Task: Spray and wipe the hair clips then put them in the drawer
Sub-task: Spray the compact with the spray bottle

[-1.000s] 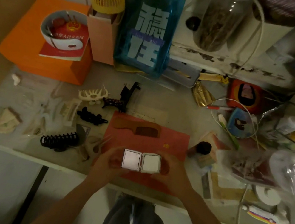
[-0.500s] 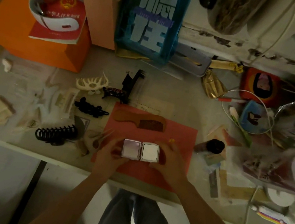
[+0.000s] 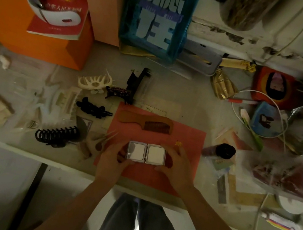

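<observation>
Both hands hold an opened folding compact mirror point(image 3: 146, 153) flat over a red mat point(image 3: 188, 141). My left hand point(image 3: 112, 158) grips its left half, my right hand point(image 3: 176, 166) its right half. Hair clips lie to the left on the table: a black coil claw clip point(image 3: 56, 135), a black bow clip point(image 3: 93, 109), a cream antler clip point(image 3: 95, 82), a dark speckled clip point(image 3: 119, 93), a tall black clip point(image 3: 137, 81), a cream rectangular clip point(image 3: 66, 99) and a beige clip point(image 3: 91, 142). A wooden comb point(image 3: 145, 123) rests on the mat.
An orange box point(image 3: 38, 42) with a red book and white band stands back left. A blue bag point(image 3: 158, 14) stands at the back. A dark bottle point(image 3: 219, 151), cables, packets and plastic bags crowd the right side. The table's front edge point(image 3: 19, 149) runs below my hands.
The view has shifted down and closer. Both hands still hold the opened mirror in about the same spot over the red mat.
</observation>
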A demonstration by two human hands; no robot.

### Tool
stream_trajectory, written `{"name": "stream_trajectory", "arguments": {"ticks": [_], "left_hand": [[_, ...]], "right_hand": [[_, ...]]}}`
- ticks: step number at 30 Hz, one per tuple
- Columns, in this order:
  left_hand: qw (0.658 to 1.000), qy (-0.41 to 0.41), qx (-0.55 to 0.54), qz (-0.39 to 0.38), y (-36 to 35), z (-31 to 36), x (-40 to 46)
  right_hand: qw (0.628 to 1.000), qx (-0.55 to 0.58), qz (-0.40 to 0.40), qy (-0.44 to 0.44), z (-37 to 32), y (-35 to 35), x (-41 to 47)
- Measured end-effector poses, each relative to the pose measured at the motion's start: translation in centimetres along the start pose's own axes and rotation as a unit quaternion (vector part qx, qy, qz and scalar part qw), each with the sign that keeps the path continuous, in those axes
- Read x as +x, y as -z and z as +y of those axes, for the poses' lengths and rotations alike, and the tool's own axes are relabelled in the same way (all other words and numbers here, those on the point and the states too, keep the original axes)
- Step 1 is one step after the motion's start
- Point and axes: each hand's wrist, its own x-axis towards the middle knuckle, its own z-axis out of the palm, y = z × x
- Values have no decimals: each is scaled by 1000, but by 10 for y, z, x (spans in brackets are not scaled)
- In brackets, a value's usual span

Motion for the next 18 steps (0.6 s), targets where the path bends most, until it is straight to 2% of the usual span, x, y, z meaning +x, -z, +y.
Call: {"name": "stream_trajectory", "arguments": {"ticks": [11,18], "left_hand": [[1000,-9,-12,17,3,-8,-6],[1000,-7,-10,12,5,-8,-10]], "right_hand": [[999,-11,-1,39,-8,-3,10],[999,-12,-20,31,-11,-2,6]]}}
